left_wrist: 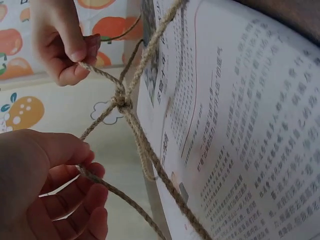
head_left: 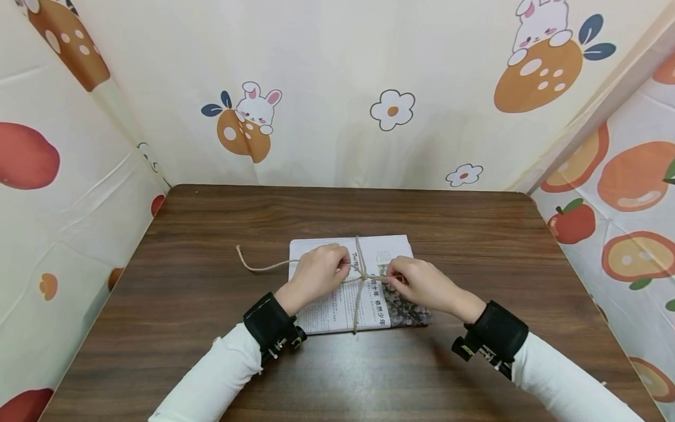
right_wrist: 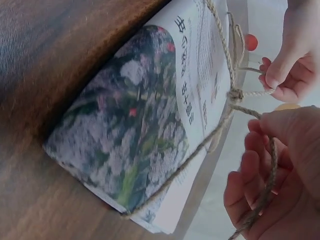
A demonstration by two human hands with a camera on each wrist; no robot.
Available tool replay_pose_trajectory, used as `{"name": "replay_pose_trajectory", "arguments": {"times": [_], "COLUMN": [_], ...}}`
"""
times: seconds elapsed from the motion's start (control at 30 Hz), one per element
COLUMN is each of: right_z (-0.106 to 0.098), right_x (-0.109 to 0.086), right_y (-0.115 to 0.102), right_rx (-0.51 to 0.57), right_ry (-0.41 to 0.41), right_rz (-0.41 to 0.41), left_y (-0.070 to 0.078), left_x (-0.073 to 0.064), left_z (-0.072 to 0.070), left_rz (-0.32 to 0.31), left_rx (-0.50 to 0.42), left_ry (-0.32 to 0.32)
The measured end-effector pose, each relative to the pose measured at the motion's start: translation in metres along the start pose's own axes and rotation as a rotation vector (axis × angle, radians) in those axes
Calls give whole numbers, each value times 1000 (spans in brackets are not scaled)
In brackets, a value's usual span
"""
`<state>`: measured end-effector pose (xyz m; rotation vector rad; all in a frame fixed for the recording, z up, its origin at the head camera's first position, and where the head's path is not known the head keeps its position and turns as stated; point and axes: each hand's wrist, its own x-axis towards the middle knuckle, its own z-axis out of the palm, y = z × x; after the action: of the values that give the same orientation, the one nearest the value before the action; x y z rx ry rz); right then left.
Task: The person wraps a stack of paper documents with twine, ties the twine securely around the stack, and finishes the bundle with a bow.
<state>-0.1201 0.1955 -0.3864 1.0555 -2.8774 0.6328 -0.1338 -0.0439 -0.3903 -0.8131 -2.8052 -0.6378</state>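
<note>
A folded newspaper stack [head_left: 327, 310] lies flat on the table, with twine [head_left: 358, 305] crossing it both ways. A knot [left_wrist: 121, 102] sits where the strands meet, near the middle of the top. On the knot's left side my left hand [head_left: 323, 268] pinches one twine end between thumb and finger; its loose tail trails left past the paper. Opposite it, my right hand [head_left: 422, 281] pinches the other end, whose tail runs down across the palm in the right wrist view. Both strands look stretched from the knot to the fingertips.
The brown wooden table [head_left: 211, 223] spreads around the stack. Patterned cloth [head_left: 327, 88] with rabbits, flowers and fruit hangs behind and at both sides. Each wrist wears a black band [head_left: 498, 331] with a small camera.
</note>
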Motion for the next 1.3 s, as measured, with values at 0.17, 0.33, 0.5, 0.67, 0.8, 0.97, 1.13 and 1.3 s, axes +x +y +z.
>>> {"name": "replay_pose_trajectory", "arguments": {"times": [0.17, 0.33, 0.5, 0.67, 0.8, 0.97, 1.13, 1.3], "right_z": [-5, -10, -16, -21, -24, -27, -31, -33], "right_x": [0, 2, 7, 17, 26, 37, 51, 63], "right_y": [9, 18, 24, 26, 23, 16, 8, 0], "right_rx": [-112, -260, -373, -414, -400, -359, -292, -258], "right_ry": [58, 135, 170, 186, 176, 137, 110, 109], "right_rz": [-145, -235, -260, -264, -285, -309, -341, -412], "left_y": [3, 7, 9, 12, 13, 14, 15, 16], "left_x": [2, 2, 2, 2, 2, 1, 1, 1], "left_z": [2, 4, 6, 6, 6, 8, 8, 10], "left_rz": [-12, -7, 7, 14, 8, 14, 30, 36], "left_rx": [-64, -106, -119, -136, -132, -139, -166, -179], "left_ry": [4, -14, -23, -25, -34, -38, -33, -34]}}
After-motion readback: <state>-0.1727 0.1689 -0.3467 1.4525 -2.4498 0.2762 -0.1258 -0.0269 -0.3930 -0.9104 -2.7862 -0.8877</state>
